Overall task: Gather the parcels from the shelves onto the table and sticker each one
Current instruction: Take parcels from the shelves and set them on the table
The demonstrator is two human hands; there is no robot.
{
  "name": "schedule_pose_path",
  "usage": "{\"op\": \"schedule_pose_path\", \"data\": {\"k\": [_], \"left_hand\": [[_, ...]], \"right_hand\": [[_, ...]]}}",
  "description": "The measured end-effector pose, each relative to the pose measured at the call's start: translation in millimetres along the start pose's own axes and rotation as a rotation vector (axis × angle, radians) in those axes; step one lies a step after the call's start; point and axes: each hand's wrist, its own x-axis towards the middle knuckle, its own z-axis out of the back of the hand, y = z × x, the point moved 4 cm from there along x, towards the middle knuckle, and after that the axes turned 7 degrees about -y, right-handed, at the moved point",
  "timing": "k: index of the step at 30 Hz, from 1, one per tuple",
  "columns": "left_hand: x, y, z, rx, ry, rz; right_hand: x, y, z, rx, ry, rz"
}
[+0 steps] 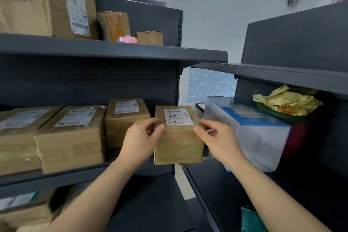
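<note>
A small brown cardboard parcel point(178, 141) with a white label on top sits at the right end of the middle shelf point(75, 174). My left hand point(141, 137) grips its left side, thumb on the top edge. My right hand point(216, 137) holds its right side, fingers curled round the edge. To its left on the same shelf stand three more brown parcels point(124, 118), point(71, 137), point(17, 137), each with a white label.
The upper shelf point(113, 49) carries a large box point(47, 3), an orange-taped box point(114, 25) and a small box point(149, 37). The right-hand rack holds a white and blue box point(250, 133) and crumpled yellow paper point(286, 101). More parcels point(24, 211) lie on the lower left shelf.
</note>
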Motion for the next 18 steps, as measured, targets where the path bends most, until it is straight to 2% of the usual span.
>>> {"op": "schedule_pose_path", "data": {"k": [5,10,18], "left_hand": [[2,2,-10,-0.026,0.078,0.139],[-8,-1,-2,-0.024,0.114,0.100],[-49,-7,20,-0.228,0.138,0.023]], "right_hand": [[-2,6,-5,0.051,0.107,-0.047],[-14,7,0,0.050,0.141,-0.042],[-72,20,17,0.125,0.069,-0.078]]}}
